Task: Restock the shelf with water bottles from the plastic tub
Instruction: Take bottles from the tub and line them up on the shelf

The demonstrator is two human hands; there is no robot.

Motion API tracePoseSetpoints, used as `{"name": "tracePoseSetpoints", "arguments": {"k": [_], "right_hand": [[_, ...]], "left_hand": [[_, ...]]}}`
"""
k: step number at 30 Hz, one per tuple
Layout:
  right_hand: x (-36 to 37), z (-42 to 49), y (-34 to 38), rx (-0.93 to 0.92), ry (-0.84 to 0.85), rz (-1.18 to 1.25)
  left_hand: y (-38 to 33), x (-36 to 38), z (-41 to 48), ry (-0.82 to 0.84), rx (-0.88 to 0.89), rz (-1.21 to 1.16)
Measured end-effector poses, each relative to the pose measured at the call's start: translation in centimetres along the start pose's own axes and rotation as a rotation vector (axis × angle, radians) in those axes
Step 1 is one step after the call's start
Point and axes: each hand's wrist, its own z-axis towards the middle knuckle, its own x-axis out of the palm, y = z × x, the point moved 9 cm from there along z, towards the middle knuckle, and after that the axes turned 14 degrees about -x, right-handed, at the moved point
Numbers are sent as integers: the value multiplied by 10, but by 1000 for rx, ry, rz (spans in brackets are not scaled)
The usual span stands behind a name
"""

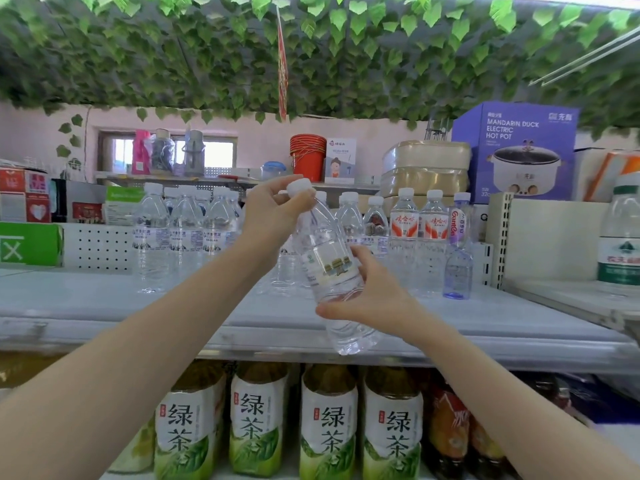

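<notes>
Holding a water bottle (329,268) tilted over the shelf (104,306) front, the person is pinching its cap (299,186) at 11 o'clock with the left hand (277,209), nearer the standing row (187,230) at 12, and gripping its lower body toward 5 o'clock with the right hand (370,296).

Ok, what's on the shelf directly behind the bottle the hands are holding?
Upright water bottles stand in rows on the shelf behind the held bottle. The left hand and that bottle cover several, so their labels cannot be read.
</notes>
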Motion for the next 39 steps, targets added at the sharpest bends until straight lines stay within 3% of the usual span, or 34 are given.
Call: {"name": "tracePoseSetpoints", "arguments": {"k": [7, 12, 17, 21, 29, 39], "right_hand": [[-29, -17, -17, 33, -152, 49], [-62, -18, -36, 82, -306, 51], [-89, -5, -51, 85, -387, 5], [-94, 9, -70, 118, -406, -56], [-87, 22, -110, 174, -379, -100], [-86, 29, -139, 312, -277, -54]], "left_hand": [[1, 34, -4, 161, -14, 219], [18, 33, -19, 92, 102, 377], [62, 44, -36, 118, 111, 620], [92, 50, -53, 145, 145, 817], [127, 47, -61, 29, 317, 1215], [144, 34, -56, -107, 420, 1328]]}}
